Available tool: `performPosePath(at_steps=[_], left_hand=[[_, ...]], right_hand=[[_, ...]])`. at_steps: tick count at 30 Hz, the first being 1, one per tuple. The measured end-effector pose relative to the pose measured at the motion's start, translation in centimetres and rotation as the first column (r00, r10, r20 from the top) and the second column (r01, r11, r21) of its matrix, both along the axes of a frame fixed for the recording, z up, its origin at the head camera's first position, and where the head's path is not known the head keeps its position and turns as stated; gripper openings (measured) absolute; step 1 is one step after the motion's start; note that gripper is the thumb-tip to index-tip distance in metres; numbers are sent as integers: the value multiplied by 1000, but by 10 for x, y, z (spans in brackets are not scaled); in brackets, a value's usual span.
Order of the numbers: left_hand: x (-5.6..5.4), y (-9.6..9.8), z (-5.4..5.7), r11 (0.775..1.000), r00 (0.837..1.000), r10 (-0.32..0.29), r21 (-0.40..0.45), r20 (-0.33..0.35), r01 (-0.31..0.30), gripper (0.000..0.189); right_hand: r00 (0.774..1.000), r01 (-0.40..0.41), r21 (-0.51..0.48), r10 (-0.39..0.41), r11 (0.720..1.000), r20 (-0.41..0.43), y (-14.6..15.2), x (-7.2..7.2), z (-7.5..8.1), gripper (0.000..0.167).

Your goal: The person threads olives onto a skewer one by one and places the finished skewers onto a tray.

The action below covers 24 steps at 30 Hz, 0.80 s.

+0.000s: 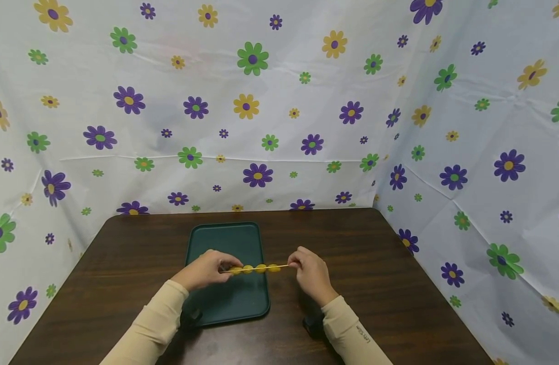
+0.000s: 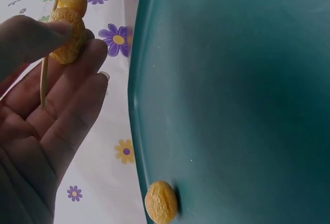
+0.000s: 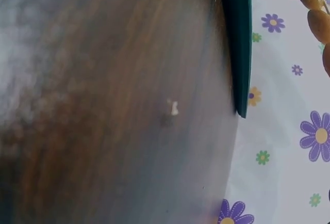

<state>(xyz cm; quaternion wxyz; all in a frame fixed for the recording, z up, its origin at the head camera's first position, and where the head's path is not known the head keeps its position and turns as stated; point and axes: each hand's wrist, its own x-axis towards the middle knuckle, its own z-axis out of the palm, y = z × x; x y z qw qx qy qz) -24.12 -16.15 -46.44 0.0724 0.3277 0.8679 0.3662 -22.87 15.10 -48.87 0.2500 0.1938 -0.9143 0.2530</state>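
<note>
A thin wooden skewer (image 1: 283, 266) is held level above the tray's right part, threaded with several wrinkled yellow oval pieces (image 1: 260, 268) that look like small fruits or potatoes. My left hand (image 1: 210, 268) pinches the leftmost piece (image 2: 68, 35) between thumb and fingers, and the skewer's end sticks out past it towards the palm. At the other end, my right hand (image 1: 312, 274) pinches the bare skewer with its fingertips. One loose yellow piece (image 2: 161, 202) lies on the tray in the left wrist view. The right wrist view shows part of the threaded row (image 3: 318, 25) at its upper right.
A dark green tray (image 1: 234, 304) with a raised rim lies on the brown wooden table (image 1: 352, 238), beneath the left hand. Flower-patterned white cloth (image 1: 279, 116) hangs behind and along the sides of the table. A small whitish speck (image 3: 174, 109) shows on the table.
</note>
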Motion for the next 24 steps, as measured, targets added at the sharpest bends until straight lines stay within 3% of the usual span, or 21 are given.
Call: performPosePath(at_steps=[10,14,19,24], left_hand=[[-7,-12,-1,999,999,35,7,-36,-34,30],[-14,-30,-6,995,993,102,-18,-63,-103,34],[-22,-44,-9,961,963,245,-101,-113,-256,37],[-26,-46,-12,914,938,292,-234,-187,-331,39]], right_hand=[[990,34,-57,-26,998,137,5,-2,1,14],[982,66,-95,-48,993,184,11,-3,2,15],[970,110,-138,-76,984,231,21,-8,2,16],[969,126,-150,-89,981,230,27,-12,0,17]])
